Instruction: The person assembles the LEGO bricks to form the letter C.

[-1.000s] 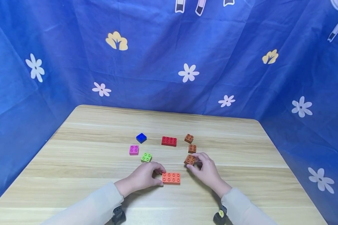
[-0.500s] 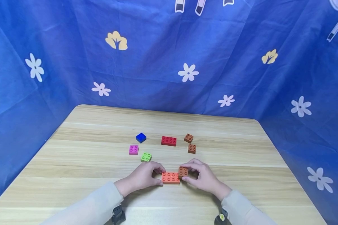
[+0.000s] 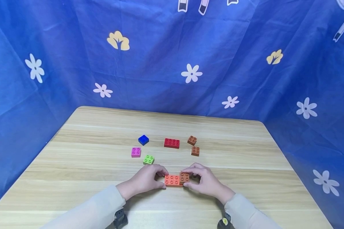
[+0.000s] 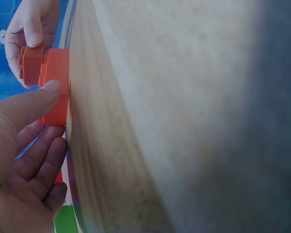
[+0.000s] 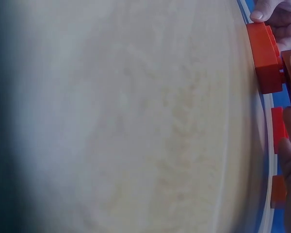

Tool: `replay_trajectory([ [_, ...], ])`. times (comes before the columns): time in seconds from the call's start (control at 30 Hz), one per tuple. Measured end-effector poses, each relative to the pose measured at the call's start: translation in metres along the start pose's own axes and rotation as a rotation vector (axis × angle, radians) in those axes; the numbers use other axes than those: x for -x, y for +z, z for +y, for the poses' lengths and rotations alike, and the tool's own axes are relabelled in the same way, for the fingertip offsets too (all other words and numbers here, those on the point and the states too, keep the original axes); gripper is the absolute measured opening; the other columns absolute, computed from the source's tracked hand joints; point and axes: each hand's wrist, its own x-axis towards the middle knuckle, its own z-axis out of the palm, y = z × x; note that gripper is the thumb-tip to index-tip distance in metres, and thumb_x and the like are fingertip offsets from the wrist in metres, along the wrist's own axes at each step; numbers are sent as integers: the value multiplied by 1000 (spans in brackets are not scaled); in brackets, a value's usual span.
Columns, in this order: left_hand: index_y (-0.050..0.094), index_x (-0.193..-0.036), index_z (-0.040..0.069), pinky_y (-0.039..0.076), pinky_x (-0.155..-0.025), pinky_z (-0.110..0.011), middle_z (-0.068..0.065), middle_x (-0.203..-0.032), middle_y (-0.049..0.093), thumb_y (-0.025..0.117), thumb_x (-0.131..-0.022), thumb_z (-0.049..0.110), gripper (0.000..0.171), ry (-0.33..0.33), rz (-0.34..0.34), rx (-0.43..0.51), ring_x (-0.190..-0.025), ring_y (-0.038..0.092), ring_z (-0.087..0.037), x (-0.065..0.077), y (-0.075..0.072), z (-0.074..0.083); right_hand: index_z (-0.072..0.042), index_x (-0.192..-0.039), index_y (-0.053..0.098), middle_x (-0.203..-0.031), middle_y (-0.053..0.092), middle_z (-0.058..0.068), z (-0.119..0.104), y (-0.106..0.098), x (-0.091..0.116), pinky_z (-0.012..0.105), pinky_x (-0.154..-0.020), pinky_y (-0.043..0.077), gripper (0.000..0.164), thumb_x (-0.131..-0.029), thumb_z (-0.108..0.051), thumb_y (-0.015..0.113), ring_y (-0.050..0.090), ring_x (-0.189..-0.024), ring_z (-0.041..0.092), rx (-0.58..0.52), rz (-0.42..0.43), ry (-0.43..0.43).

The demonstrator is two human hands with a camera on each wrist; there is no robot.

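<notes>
My left hand (image 3: 145, 180) pinches the left end of a long orange toy brick (image 3: 171, 181), which lies flat on the table with its studs up. Thumb at the near side, fingers at the far side, my right hand (image 3: 205, 180) grips a small square brown brick (image 3: 184, 178). That brown brick overlaps the orange one's right end in the head view. In the left wrist view, the brown brick (image 4: 33, 65) sits right at the studs of the orange brick (image 4: 57, 68), held level with it. The right wrist view shows the same two bricks at its right edge.
Beyond the hands lie a long red brick (image 3: 171, 143), two more brown bricks, one farther back (image 3: 192, 140) and one nearer (image 3: 195, 151), a blue brick (image 3: 143, 140), a pink brick (image 3: 136, 152) and a lime green brick (image 3: 148, 159). Blue cloth (image 3: 160, 92) surrounds the wooden table (image 3: 103, 127).
My right hand has carried the brown brick from beside the other brown ones leftward and toward me, onto the orange brick's right end. My left hand has stayed in place on the orange brick.
</notes>
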Motion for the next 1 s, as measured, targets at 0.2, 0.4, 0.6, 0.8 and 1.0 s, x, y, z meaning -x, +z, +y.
replay_trajectory([
  [0.2,68,-97,8,51,-78,-29,5,-89,66,84,-67,16,35,-1,-2,7,-82,60,-11,0,0,0,-17,-115,68,-96,59,-12,-1,2,-1,27,-73,50,41,-76,-22,80,57,-83,11,16,9,-17],
  [0.4,68,-97,9,51,-78,-28,6,-89,66,84,-67,17,35,-6,0,2,-82,60,-10,0,0,-1,-16,-110,71,-88,56,-14,-5,2,-3,23,-67,50,41,-71,-18,83,55,-75,12,-18,4,56],
  [0.6,68,-98,8,51,-78,-29,5,-90,66,84,-67,16,35,-6,4,7,-83,60,-11,1,-1,1,-13,-108,72,-86,55,-14,-9,2,-3,24,-67,50,40,-69,-15,84,55,-75,12,-41,1,93],
  [0.8,68,-103,8,51,-85,-34,2,-97,67,84,-68,17,40,-46,30,33,-90,62,-14,3,-5,-2,-13,-106,73,-85,56,-13,-7,2,-3,23,-66,50,39,-69,-16,84,56,-74,11,-43,-2,77],
  [1.0,67,-109,10,49,-89,-40,1,-105,67,84,-68,18,45,-84,167,21,-96,61,-18,7,-18,-9,-11,-107,72,-85,56,-12,-5,2,-4,23,-66,50,39,-71,-16,84,56,-75,10,-39,-12,53],
])
